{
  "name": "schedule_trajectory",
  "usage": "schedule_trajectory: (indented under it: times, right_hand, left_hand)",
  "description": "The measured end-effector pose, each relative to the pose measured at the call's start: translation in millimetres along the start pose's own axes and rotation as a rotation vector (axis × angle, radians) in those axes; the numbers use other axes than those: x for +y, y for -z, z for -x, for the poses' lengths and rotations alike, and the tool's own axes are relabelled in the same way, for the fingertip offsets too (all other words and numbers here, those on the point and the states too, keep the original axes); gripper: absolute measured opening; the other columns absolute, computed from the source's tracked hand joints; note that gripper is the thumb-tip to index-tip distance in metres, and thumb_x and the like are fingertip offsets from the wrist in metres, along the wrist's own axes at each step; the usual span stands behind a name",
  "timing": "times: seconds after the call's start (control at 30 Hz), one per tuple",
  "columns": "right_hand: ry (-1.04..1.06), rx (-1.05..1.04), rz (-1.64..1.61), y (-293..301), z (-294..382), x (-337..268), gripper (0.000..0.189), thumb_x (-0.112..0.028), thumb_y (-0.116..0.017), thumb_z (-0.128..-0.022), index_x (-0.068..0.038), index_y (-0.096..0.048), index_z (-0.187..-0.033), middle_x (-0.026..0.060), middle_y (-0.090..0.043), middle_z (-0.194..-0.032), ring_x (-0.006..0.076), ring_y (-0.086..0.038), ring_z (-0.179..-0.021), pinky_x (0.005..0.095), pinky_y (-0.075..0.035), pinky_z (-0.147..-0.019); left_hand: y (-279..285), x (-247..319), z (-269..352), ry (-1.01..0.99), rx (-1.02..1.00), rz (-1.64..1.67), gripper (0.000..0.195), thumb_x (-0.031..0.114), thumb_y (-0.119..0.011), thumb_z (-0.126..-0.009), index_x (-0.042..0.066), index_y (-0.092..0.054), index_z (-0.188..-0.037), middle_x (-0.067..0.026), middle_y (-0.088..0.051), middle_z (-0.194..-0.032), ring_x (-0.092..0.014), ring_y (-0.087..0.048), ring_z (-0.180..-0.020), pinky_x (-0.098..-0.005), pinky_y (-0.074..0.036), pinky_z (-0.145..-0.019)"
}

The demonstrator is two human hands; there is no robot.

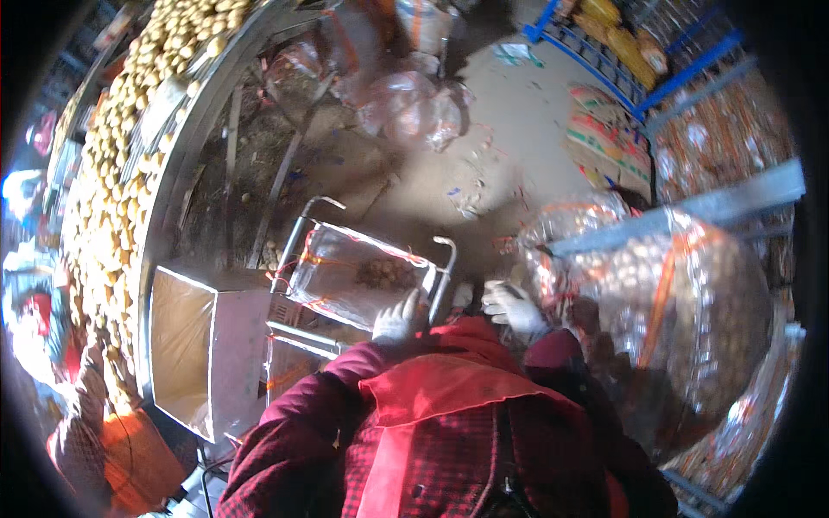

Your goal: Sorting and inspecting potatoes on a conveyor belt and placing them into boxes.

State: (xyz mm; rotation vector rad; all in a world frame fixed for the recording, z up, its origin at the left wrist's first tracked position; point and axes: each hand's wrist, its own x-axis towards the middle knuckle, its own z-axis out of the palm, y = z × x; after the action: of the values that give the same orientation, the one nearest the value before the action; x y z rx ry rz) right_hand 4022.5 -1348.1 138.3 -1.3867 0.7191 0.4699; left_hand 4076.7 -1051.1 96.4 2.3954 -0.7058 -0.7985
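My left hand (396, 318), in a white glove, is at the near right edge of a clear plastic bag (330, 278). The fingertips reach its rim, but whether they pinch it is unclear. That bag is spread open on a metal tube frame (442, 285) with hooked ends, and a small heap of brown produce (388, 273) shows at its bottom. My gloved right hand (515, 307) is held in front of my body, fingers apart and slightly blurred, with nothing visible in it. Just right of it bulges a large clear bag (712, 317) filled with round produce.
A sorting table (162, 194) carries many potatoes (116, 175) along the left. Beside it stands a box-like chute (246, 343). A co-worker in an orange apron (139, 453) is at lower left. Filled bags (408, 107), printed sacks (609, 139), a metal bar (680, 207) and a blue rack (586, 61) surround the floor.
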Motion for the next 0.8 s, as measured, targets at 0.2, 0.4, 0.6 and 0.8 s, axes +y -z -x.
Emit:
schedule_trajectory:
  times: [0.2,0.4,0.6,0.8]
  right_hand:
    - [-0.139,-0.255,0.264,-21.2,-157.5,-44.7,0.025,-0.029,-0.057,-0.105,-0.014,-0.064,-0.123,0.0013,-0.070,-0.101,0.0121,-0.064,-0.081,0.0276,-0.049,-0.064]
    - [-0.493,-0.291,0.429,44.3,-327.9,-60.0,0.027,-0.034,-0.059,-0.101,-0.015,-0.061,-0.119,0.0086,-0.068,-0.096,0.0183,-0.060,-0.064,0.0334,-0.048,-0.053]
    - [-0.504,-0.172,0.918,15.0,-383.3,-113.5,0.026,-0.037,-0.062,-0.097,-0.018,-0.057,-0.114,0.0088,-0.064,-0.088,0.0208,-0.054,-0.054,0.0367,-0.043,-0.045]
    - [-0.481,-0.475,0.860,-24.5,-433.0,-148.5,0.026,-0.040,-0.057,-0.099,-0.018,-0.059,-0.113,0.0084,-0.067,-0.095,0.0249,-0.061,-0.071,0.0406,-0.049,-0.058]
  left_hand:
    - [-33.3,-17.5,-9.6,0.197,0.168,0.089,0.076,0.056,-0.068,-0.085,0.013,-0.048,-0.144,-0.0119,-0.067,-0.121,-0.033,-0.064,-0.113,-0.0552,-0.043,-0.101]
    - [-32.8,20.1,-12.7,0.383,0.492,-0.102,0.050,0.047,-0.072,-0.084,0.019,-0.064,-0.125,-0.0063,-0.069,-0.107,-0.030,-0.063,-0.105,-0.0546,-0.041,-0.101]
    - [-9.5,59.4,-8.0,0.651,0.428,0.073,0.056,0.046,-0.074,-0.081,0.019,-0.062,-0.129,-0.0095,-0.067,-0.111,-0.031,-0.060,-0.110,-0.0532,-0.038,-0.104]
    - [-15.8,62.6,-9.9,0.728,0.472,0.150,0.069,0.049,-0.078,-0.075,0.019,-0.060,-0.135,-0.0110,-0.063,-0.116,-0.033,-0.056,-0.117,-0.0551,-0.033,-0.112]
